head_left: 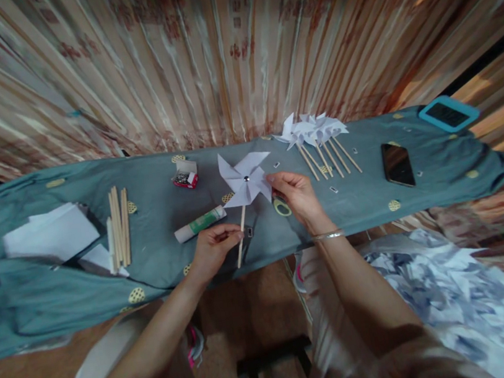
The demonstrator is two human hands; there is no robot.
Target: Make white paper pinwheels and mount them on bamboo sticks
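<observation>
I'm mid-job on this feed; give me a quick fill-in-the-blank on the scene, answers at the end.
1. The left hand grips the ____ of the white pinwheel.
2. A bracelet circles the person's ____ wrist.
3. The tube has a ____ label.
4. The device beyond the phone has a frame coloured ____.

Missing words: stick; right; green; blue.

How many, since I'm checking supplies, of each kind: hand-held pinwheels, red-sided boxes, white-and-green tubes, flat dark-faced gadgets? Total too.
Hand-held pinwheel: 1
Red-sided box: 1
White-and-green tube: 1
Dark-faced gadgets: 2 (phone, blue-framed gadget)
Total: 5
</observation>
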